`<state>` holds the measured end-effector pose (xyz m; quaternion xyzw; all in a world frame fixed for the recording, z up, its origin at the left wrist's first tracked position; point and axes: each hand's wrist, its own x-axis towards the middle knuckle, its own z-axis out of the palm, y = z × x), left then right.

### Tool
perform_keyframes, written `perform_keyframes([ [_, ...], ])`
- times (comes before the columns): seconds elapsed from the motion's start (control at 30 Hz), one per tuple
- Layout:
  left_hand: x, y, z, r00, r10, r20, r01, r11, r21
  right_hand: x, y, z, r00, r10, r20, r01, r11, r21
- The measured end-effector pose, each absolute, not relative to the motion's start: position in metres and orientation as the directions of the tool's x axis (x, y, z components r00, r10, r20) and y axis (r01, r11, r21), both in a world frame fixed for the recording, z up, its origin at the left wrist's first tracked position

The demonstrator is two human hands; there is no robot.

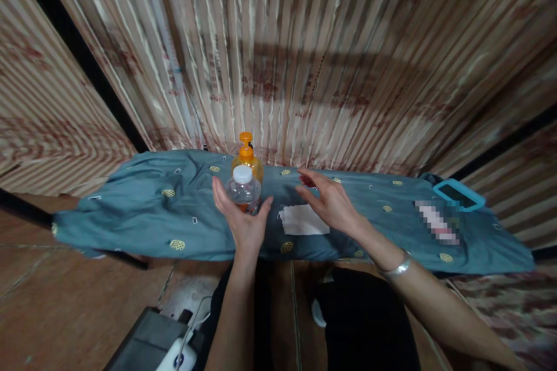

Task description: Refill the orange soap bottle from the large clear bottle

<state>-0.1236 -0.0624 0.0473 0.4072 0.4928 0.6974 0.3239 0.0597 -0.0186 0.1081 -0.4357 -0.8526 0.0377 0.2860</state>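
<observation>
A long narrow table under a blue-grey patterned cloth (143,208) runs across the view. My left hand (242,221) cups a small clear bottle with a white cap (243,187); thumb and fingers wrap its sides. Right behind it stands an orange pump bottle (247,157). My right hand (328,200) hovers flat with spread fingers over the cloth, just above a white folded cloth (302,221), holding nothing. A silver bracelet (397,268) circles my right wrist.
A teal-framed tablet (459,195) lies at the table's right end, next to a blurred-out item (435,221). Striped curtains (304,58) hang right behind the table. On the wooden floor at lower left sits a dark box with a white device and cable (176,348).
</observation>
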Motion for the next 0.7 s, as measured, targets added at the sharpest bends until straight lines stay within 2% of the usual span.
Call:
perform_keyframes([
  [0.03, -0.127, -0.057, 0.043, -0.562, 0.758, 0.33, 0.083, -0.346, 0.935, 0.046, -0.016, 0.12, -0.506, 0.741, 0.44, 0.703, 0.651, -0.287],
  [0.1, -0.132, -0.047, 0.034, -0.601, 0.689, 0.406, 0.205, -0.358, 0.911, 0.019, -0.01, 0.14, -0.591, 0.695, 0.41, 0.676, 0.704, -0.218],
  [0.23, -0.137, -0.034, 0.019, -0.596, 0.718, 0.359, 0.211, -0.292, 0.933, -0.025, 0.004, 0.159, -0.674, 0.66, 0.332, 0.681, 0.729, -0.065],
  [0.4, -0.14, -0.031, 0.011, -0.61, 0.726, 0.317, 0.189, -0.256, 0.948, -0.052, 0.014, 0.156, -0.723, 0.641, 0.259, 0.675, 0.735, 0.067],
  [0.7, -0.13, -0.037, 0.014, -0.576, 0.744, 0.337, 0.203, -0.269, 0.942, -0.04, 0.007, 0.158, -0.737, 0.632, 0.239, 0.672, 0.725, 0.154],
])
